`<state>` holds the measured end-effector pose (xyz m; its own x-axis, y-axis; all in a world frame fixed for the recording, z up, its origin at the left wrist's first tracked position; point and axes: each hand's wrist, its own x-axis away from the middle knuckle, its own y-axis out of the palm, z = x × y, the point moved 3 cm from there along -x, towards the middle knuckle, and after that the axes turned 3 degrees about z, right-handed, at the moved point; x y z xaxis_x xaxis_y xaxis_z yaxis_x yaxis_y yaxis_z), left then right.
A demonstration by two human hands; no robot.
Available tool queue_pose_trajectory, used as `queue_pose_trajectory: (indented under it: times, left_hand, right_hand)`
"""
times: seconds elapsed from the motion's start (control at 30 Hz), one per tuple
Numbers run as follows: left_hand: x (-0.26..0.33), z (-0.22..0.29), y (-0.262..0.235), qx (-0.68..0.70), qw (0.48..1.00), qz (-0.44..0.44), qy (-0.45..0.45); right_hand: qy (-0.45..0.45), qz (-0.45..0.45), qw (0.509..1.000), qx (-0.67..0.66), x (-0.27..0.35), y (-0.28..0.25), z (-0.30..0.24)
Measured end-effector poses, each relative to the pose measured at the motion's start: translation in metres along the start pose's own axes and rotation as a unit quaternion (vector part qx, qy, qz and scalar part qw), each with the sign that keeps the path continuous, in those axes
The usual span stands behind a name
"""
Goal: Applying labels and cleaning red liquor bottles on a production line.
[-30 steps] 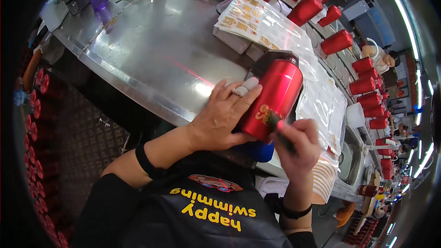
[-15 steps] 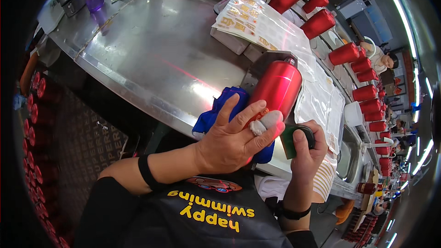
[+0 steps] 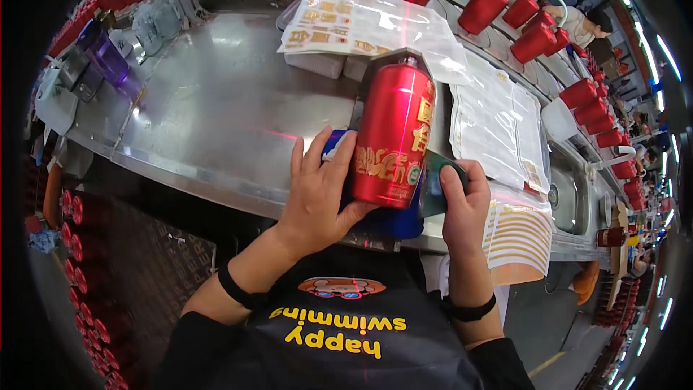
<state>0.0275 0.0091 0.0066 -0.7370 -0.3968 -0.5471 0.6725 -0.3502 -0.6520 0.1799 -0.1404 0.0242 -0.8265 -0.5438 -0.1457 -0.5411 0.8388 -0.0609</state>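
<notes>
A glossy red bottle (image 3: 390,137) with gold lettering and a gold pattern lies tilted on a dark metal stand (image 3: 367,83), its neck pointing away. Against its left side and lower end rests my left hand (image 3: 315,198), thumb and forefinger on the bottle, the other fingers spread. Blue cloth (image 3: 397,224) shows beneath the bottle. My right hand (image 3: 465,209) is closed around a green scraper (image 3: 434,186), whose flat blade lies close against the bottle's right side. Whether the blade touches the bottle, I cannot tell.
Decal sheets (image 3: 328,18) lie behind the stand, and more plastic-covered sheets (image 3: 498,126) lie to the right. A sink (image 3: 570,191) is at the far right. Red bottles (image 3: 484,9) line the conveyor beyond. A purple cup (image 3: 105,54) stands at far left on the metal table (image 3: 216,101).
The bottle has turned, so gold lettering now faces up. My left hand has shifted from its lower end to its left side, and the white wad there is out of sight. The scraper is nearer the bottle.
</notes>
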Motion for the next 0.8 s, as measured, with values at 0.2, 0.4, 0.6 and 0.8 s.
queue_pose_trajectory:
  times: [0.2,0.4,0.6,0.8]
  left_hand:
    - [-0.003,-0.003,0.0,-0.082,0.996,-0.015,0.018]
    - [-0.009,0.0,0.004,-0.005,0.998,0.042,0.055]
    - [-0.006,-0.009,0.012,-0.04,0.997,-0.036,0.048]
    - [-0.007,-0.005,0.006,-0.11,0.989,0.033,0.098]
  right_hand:
    - [-0.082,-0.011,0.992,0.092,-0.001,-0.001,-0.02]
    - [-0.398,-0.106,0.892,0.186,0.011,0.026,-0.062]
    - [-0.446,-0.131,0.867,0.183,0.007,0.047,-0.066]
    - [-0.395,-0.207,0.874,0.193,0.01,0.061,-0.073]
